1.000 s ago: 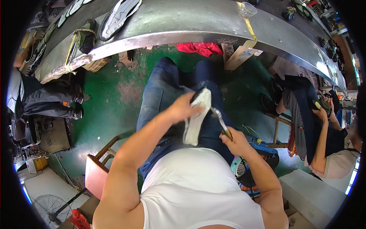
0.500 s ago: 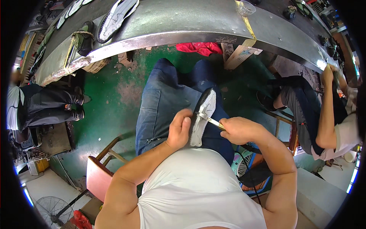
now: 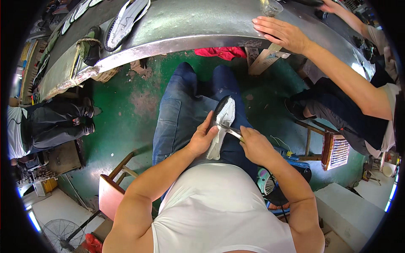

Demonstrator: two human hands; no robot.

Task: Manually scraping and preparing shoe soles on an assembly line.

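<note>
A long curved grey metal workbench (image 3: 202, 25) spans the top of the frame. At centre, on the blue-jeaned lap, lies a white-and-black shoe upper (image 3: 222, 126) — the left hand (image 3: 202, 139) clasps its side, and the right hand (image 3: 255, 145) is closed around a slim metal tool (image 3: 233, 133) touching it.

Your left hand (image 3: 201, 141) covers the near left edge of the shoe upper (image 3: 221, 126), so its grip underneath can't be read. Your right hand (image 3: 255, 145) hides the handle of the metal tool (image 3: 231, 132). The co-worker's body at right is cut off by the picture's rim.
</note>
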